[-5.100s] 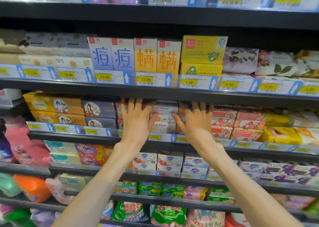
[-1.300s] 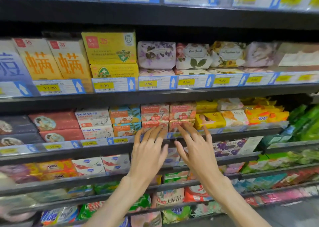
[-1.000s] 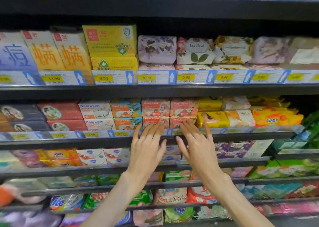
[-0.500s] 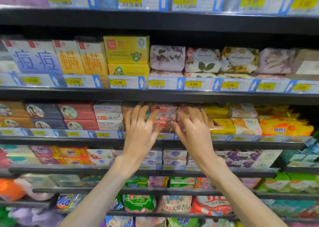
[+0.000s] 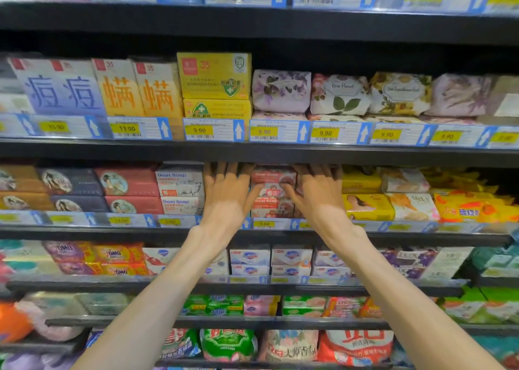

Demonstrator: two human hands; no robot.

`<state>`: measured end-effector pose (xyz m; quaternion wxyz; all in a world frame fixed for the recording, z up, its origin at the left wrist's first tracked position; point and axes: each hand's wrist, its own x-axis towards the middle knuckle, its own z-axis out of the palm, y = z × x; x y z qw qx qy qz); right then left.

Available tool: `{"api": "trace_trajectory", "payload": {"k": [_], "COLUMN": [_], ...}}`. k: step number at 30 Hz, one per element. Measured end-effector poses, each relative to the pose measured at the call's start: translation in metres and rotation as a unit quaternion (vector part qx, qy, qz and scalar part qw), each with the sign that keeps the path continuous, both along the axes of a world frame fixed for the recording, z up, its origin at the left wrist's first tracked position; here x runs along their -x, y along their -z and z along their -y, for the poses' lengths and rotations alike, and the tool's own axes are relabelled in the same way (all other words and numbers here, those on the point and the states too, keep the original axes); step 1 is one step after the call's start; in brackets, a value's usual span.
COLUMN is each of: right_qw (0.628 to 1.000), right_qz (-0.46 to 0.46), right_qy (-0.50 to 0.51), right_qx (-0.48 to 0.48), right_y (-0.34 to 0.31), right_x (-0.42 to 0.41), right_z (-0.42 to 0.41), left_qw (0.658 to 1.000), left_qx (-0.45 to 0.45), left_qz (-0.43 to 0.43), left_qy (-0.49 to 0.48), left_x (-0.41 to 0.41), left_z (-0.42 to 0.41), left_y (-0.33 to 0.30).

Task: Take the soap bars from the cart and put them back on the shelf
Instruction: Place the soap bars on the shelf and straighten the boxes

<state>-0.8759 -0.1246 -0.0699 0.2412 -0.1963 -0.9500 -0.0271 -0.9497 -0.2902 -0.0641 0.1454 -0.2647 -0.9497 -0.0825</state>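
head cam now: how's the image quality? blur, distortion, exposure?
Head view: wide-angle bowing curves the shelf edges; corners and lower shelves smear; price tags read centrally, blur at the edges; left hand and right hand are sharp but brightly lit at the wrists.

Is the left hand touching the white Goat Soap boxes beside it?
Cannot tell. In the head view the left hand lies flat against the shelf stock, its edge meeting the white Goat Soap boxes, but no clear contact or gap shows.

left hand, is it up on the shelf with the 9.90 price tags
No, the left hand lies flat against the boxes one shelf lower, beside the red goat soap boxes, under the 9.90 price tags.
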Motion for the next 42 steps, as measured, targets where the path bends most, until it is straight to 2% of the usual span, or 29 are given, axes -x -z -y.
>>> {"api": "trace_trajectory", "payload": {"k": [13, 27, 32, 36, 39, 42], "right_qw": [0.996, 0.999, 0.999, 0.991, 0.979, 0.977], "right_qz": [-0.086, -0.025, -0.032, -0.133, -0.191, -0.199], "right_qy": [0.010, 0.043, 0.029, -0.008, -0.034, -0.011], "right_qx": [-0.013, -0.013, -0.014, -0.023, -0.062, -0.072], "right_y": [0.015, 0.007, 0.008, 0.018, 0.026, 0.029], "right_x": [0.009, 0.006, 0.004, -0.010, -0.030, -0.039], "right_z": [-0.004, 0.001, 0.000, -0.009, -0.028, -0.050], "left_qw": [1.000, 1.000, 1.000, 0.979, 0.972, 0.969], "left_qx": [-0.004, -0.004, -0.028, -0.110, -0.117, -0.116], "left_qz": [0.021, 0.025, -0.011, -0.153, -0.163, -0.163], "left_qy": [-0.007, -0.010, -0.001, 0.079, 0.120, 0.145], "left_x": [-0.001, -0.003, -0.005, -0.008, -0.019, -0.028], "left_z": [-0.002, -0.003, 0.000, 0.001, -0.016, -0.038], "left_y": [-0.004, -0.003, 0.003, 0.024, 0.029, 0.027]}}
